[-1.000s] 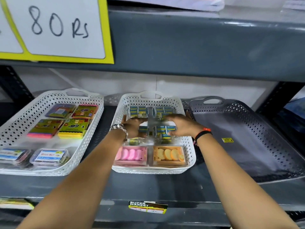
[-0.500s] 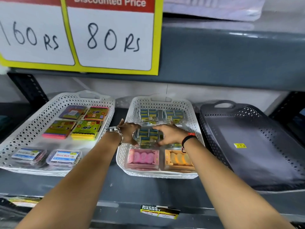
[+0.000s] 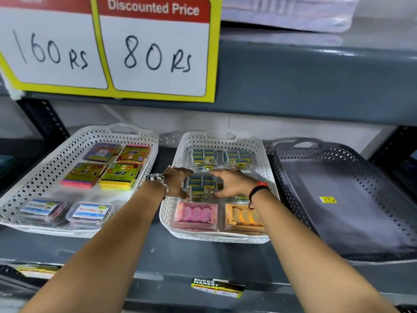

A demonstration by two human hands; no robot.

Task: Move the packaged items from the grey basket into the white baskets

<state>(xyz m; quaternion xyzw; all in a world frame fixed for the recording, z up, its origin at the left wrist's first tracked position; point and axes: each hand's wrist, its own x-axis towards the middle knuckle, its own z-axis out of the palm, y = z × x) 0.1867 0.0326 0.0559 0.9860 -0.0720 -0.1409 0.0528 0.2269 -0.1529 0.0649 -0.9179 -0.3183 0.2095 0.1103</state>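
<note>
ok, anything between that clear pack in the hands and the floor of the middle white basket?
Nothing visible. Left hand and right hand flank the clear pack in the middle white basket; underneath is hidden.

Grey basket (image 3: 352, 199) lies right of two white baskets (image 3: 171, 213) (one shelf (image 3: 135, 251)).

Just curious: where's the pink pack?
The pink pack lies in the middle white basket, front left corner, beside the orange pack.
</note>
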